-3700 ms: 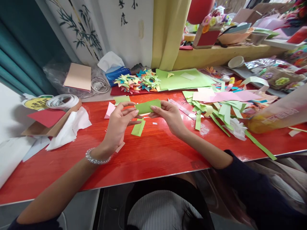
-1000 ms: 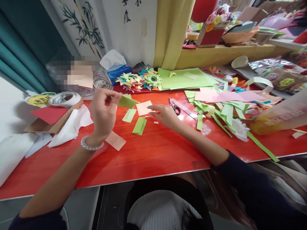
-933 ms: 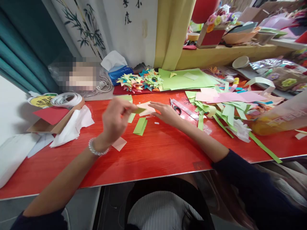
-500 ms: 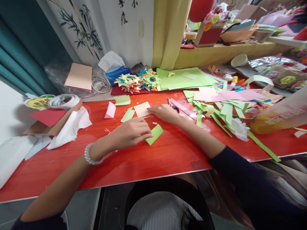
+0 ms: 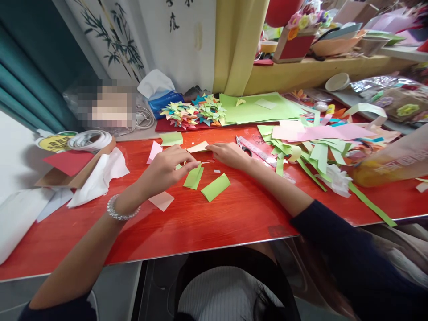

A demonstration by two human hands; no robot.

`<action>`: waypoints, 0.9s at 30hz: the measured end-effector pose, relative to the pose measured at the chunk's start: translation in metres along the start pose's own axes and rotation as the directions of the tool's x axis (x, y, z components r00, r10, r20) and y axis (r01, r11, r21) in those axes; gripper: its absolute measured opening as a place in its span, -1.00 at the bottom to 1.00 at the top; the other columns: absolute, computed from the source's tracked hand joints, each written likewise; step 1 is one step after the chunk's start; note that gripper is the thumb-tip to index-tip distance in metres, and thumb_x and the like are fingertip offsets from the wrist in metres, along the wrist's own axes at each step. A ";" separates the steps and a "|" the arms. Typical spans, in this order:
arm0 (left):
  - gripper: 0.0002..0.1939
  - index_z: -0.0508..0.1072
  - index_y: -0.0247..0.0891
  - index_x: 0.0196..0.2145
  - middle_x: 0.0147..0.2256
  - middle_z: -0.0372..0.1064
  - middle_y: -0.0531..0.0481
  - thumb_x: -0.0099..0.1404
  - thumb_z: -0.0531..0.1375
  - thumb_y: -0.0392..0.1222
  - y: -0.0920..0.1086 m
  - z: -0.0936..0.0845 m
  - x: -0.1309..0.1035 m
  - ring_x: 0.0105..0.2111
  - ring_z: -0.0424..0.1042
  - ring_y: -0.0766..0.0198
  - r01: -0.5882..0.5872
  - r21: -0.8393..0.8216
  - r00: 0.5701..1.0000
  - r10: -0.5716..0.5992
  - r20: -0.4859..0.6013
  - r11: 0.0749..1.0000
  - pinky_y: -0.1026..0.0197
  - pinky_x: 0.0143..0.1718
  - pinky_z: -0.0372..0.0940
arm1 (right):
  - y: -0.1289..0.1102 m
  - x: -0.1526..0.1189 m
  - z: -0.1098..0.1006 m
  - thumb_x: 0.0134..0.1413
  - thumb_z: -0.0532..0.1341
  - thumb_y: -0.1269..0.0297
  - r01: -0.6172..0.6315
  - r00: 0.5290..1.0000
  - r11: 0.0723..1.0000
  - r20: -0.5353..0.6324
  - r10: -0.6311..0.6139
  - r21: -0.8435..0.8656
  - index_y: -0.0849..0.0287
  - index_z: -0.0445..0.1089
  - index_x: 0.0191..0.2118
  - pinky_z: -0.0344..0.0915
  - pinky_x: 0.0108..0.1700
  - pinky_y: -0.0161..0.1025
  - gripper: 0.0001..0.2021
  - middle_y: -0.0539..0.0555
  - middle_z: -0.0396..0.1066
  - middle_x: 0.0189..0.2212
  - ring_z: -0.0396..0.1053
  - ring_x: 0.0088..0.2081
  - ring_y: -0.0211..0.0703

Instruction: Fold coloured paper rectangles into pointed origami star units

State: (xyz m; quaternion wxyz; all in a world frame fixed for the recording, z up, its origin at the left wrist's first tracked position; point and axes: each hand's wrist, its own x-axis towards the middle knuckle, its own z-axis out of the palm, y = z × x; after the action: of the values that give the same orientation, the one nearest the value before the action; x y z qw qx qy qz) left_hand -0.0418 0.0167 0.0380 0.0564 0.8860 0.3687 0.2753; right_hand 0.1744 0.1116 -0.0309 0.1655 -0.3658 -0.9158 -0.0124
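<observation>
My right hand (image 5: 228,156) pinches the edge of a small peach paper piece (image 5: 198,146), now tilted and seen nearly edge-on. My left hand (image 5: 167,168), wearing a clear beaded bracelet, hovers with thumb and forefinger curled together. Its fingertips are at the top of a creased green paper piece (image 5: 194,177); whether they grip anything is hidden. Nearer the front lies a folded green paper piece (image 5: 216,187). A pale pink paper piece (image 5: 162,200) rests by my left wrist. A pink folded piece (image 5: 154,151) and another green piece (image 5: 171,138) lie beyond my left hand.
Scissors (image 5: 243,147) and a pink ruler (image 5: 258,152) lie beyond my right hand. Green paper strips (image 5: 317,156) heap at right, near a drink bottle (image 5: 394,158). Folded-paper star rings (image 5: 180,115) and green sheets (image 5: 264,109) are behind. A cardboard tray (image 5: 63,178) sits left.
My left hand has moved up and left, uncovering the pale pink piece and a creased green piece. The peach paper has gone from lying flat to tilted in my right hand.
</observation>
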 end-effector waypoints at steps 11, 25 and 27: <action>-0.83 0.45 -0.22 -0.40 -0.41 0.42 0.03 0.31 0.12 -0.17 -0.017 0.004 0.001 -0.37 0.33 0.27 0.349 0.100 0.932 -0.334 -0.140 0.932 0.21 -0.28 0.18 | -0.013 -0.010 -0.019 0.21 0.13 0.36 -0.289 0.890 0.810 -0.168 0.423 0.510 0.21 0.34 -0.37 0.14 -0.42 -0.33 -0.88 -0.03 0.39 -0.56 0.33 -0.52 -0.30; -0.81 0.42 -0.24 -0.27 -0.44 0.38 0.06 0.15 0.29 -0.18 -0.007 -0.001 0.005 -0.44 0.34 0.36 0.388 -0.566 0.773 -0.591 -0.231 0.728 0.30 -0.41 0.24 | -0.059 -0.016 -0.045 0.03 0.29 0.03 -0.048 0.917 0.137 -0.011 0.399 0.989 0.12 0.15 -0.48 0.24 -0.58 -0.37 -0.64 -0.10 0.34 -0.66 0.29 -0.64 -0.38; -0.80 0.42 -0.23 -0.27 -0.48 0.35 0.09 0.13 0.30 -0.21 -0.007 -0.002 0.005 -0.51 0.31 0.39 0.393 -0.593 0.740 -0.624 -0.250 0.703 0.32 -0.48 0.22 | -0.058 -0.016 -0.044 0.07 0.26 0.05 -0.029 0.918 0.070 -0.001 0.396 0.997 0.13 0.17 -0.47 0.26 -0.57 -0.38 -0.67 -0.10 0.33 -0.65 0.33 -0.62 -0.38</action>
State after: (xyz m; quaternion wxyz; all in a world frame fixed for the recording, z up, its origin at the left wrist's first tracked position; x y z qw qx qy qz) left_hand -0.0444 0.0248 0.0393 0.2777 0.6130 0.5225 0.5236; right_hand 0.1593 0.0519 0.0108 0.4906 -0.2862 -0.5889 0.5749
